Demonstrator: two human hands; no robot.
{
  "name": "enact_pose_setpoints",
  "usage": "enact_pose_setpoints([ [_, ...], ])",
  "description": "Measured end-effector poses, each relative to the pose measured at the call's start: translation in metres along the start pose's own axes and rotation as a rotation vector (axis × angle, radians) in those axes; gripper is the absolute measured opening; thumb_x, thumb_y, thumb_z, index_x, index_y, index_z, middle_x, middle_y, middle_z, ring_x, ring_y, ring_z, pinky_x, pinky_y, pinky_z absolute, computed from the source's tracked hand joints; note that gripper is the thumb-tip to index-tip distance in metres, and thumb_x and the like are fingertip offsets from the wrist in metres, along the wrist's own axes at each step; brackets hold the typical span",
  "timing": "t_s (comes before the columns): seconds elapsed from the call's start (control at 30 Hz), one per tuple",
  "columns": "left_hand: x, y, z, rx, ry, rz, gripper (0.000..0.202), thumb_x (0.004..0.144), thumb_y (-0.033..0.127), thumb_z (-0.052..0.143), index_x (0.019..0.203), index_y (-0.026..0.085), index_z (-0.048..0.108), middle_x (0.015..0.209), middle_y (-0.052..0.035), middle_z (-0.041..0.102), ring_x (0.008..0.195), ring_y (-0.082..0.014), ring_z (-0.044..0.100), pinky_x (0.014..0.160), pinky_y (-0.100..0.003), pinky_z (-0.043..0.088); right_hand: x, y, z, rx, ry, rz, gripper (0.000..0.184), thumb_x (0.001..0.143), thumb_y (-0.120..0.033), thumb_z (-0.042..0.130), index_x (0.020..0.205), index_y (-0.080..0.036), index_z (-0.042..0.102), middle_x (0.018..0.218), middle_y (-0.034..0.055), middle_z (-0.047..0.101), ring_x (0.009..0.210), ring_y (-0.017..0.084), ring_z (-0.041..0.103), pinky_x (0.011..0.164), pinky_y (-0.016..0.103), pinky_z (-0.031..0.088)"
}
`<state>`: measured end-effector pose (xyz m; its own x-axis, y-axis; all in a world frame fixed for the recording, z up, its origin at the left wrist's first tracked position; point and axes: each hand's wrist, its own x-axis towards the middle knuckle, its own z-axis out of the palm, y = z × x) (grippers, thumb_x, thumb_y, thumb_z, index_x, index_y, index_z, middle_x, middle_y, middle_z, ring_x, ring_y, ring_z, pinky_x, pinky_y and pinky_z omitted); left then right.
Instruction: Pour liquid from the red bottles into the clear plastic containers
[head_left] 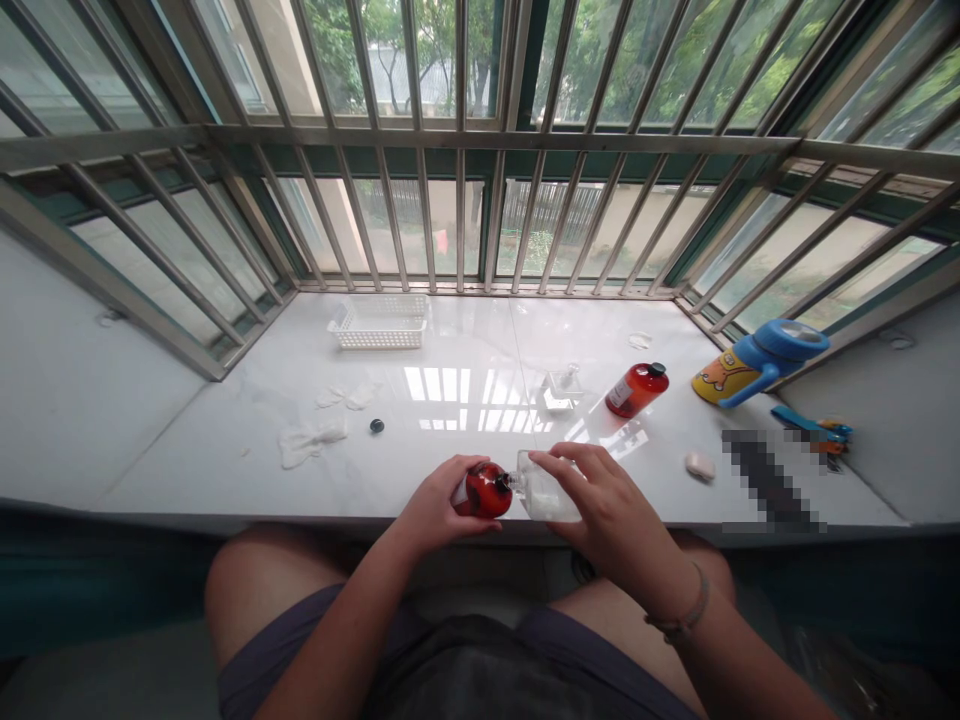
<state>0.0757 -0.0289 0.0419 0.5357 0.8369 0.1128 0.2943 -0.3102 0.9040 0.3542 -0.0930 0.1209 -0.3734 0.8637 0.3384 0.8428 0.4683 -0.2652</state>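
Note:
My left hand (439,505) is closed around a small red bottle (484,490), held on its side above the near edge of the white sill (465,350). My right hand (607,505) grips a clear glass bottle (540,492), also tipped sideways. The two bottle mouths meet between my hands. A small black cap (376,426) lies on the sill to the left.
A second red bottle with a black cap (636,389) lies further back on the right, near a clear glass piece (561,388). A white basket (379,322), crumpled tissues (311,438), a blue and yellow flashlight (761,362), a pale eraser-like lump (699,465) and metal window bars (480,140) surround the sill.

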Motion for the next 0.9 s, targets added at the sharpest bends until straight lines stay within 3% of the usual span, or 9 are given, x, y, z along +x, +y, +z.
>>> enact_pose_setpoints([
  [0.9,-0.0002,-0.0005,0.0001,0.003,0.004,-0.002,0.083,0.069,0.042,0.101,0.142,0.03,0.063,0.143,-0.0098,0.068,0.133,-0.0339,0.065,0.118,-0.047,0.051,0.0009,-0.0012,0.0017,-0.038,0.033,-0.01,0.086,0.077,0.001,0.074,0.154,-0.03,0.052,0.137,0.0122,0.061,0.125,0.034,0.058,0.107,0.053,0.055],
])
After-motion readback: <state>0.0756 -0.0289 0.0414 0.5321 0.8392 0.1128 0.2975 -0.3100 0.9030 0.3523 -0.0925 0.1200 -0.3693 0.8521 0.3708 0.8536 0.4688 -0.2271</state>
